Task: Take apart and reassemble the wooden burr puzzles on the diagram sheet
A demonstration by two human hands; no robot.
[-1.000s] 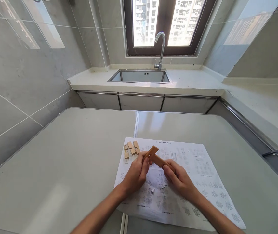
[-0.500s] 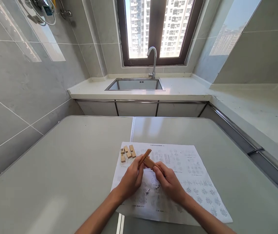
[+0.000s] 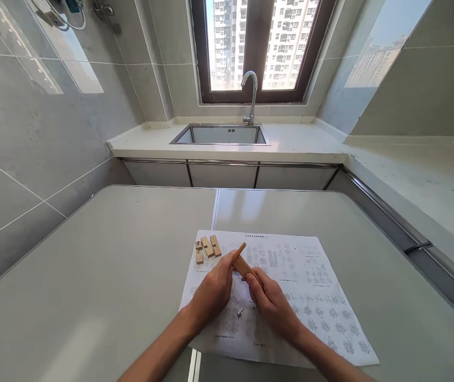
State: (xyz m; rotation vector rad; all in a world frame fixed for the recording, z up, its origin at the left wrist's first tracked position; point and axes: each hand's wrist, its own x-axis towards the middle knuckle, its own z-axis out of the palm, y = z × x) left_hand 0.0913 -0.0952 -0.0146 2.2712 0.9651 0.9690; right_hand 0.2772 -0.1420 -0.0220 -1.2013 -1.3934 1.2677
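Observation:
Over a printed sheet (image 3: 330, 270), both of my hands hold notched wooden puzzle pieces. Between the fingers of my left hand (image 3: 215, 284) is one wooden piece (image 3: 241, 248), its end poking up past the fingertips. My right hand (image 3: 270, 297) grips a second wooden piece (image 3: 242, 266), which slants down to the right. The two pieces meet or cross near my left fingertips; how they fit together is hidden. At the sheet's upper left lie three more notched blocks: a left block (image 3: 199, 258) with a dark mark, a middle block (image 3: 207, 248) and a right block (image 3: 215, 246).
The sheet lies on a pale table (image 3: 91, 276) with a seam down its middle. Beyond it are a counter (image 3: 298, 139) with a sink (image 3: 227, 142) and tap (image 3: 253, 95), under a window. Another counter (image 3: 421, 175) runs along the right.
My right hand and its piece have shifted slightly, bringing the two pieces closer together at my left fingertips. The camera view has tilted a little; the three loose blocks stay put.

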